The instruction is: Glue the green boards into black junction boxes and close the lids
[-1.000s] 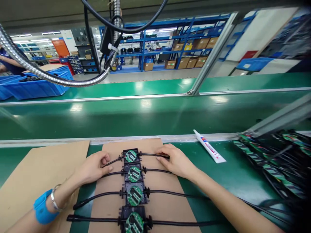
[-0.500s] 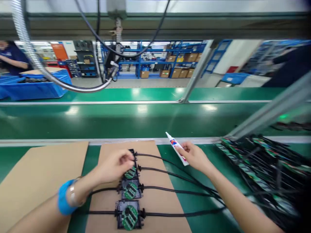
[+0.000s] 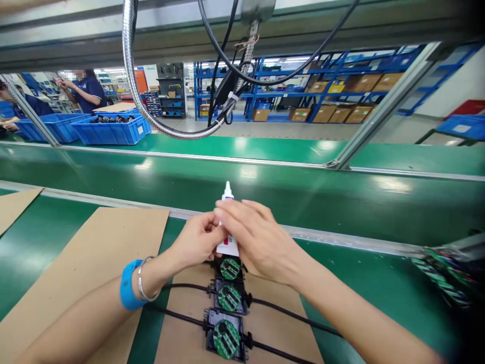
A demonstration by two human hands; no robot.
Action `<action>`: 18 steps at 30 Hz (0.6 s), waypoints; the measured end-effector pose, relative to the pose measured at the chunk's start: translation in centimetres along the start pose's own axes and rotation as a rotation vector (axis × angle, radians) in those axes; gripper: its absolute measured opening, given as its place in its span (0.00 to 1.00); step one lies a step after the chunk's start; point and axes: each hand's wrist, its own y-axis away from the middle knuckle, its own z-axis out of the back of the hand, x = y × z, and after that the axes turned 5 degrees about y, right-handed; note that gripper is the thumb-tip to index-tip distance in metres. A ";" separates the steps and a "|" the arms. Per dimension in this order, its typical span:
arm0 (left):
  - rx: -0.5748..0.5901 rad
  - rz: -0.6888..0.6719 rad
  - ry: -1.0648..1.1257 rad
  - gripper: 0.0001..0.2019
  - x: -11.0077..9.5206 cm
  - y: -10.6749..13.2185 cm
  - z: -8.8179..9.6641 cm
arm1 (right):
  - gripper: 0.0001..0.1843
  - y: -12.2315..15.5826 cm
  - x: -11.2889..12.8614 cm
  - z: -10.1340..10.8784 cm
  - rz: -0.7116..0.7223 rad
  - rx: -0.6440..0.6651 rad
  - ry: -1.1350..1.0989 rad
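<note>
White glue tube (image 3: 227,222) stands nozzle-up at frame centre, pinched between my left hand (image 3: 197,241) and right hand (image 3: 253,237), above the junction boxes (image 3: 227,298).

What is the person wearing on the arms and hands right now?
Both forearms are bare, with no sleeves in view, and neither the left hand nor the right hand has a glove. The left wrist carries a bright blue wristband and, next to it, a thin silver bangle. Nothing shows on the right wrist.

The tube (image 3: 228,246) stands between left hand (image 3: 197,240) and right hand (image 3: 254,238), behind three boxes (image 3: 229,298) on cardboard (image 3: 182,336).
</note>
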 end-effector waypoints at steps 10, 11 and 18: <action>0.215 -0.319 -0.685 0.18 5.1 3.5 2.2 | 0.09 -1.0 -1.8 -5.8 -0.875 -0.380 -1.129; 0.270 -0.346 -0.817 0.20 5.9 3.8 2.0 | 0.10 -1.1 -1.5 -6.6 -0.915 -0.435 -1.287; 0.312 -0.370 -1.107 0.24 7.9 4.2 1.4 | 0.22 -1.7 -0.6 -9.5 -0.890 -0.495 -1.540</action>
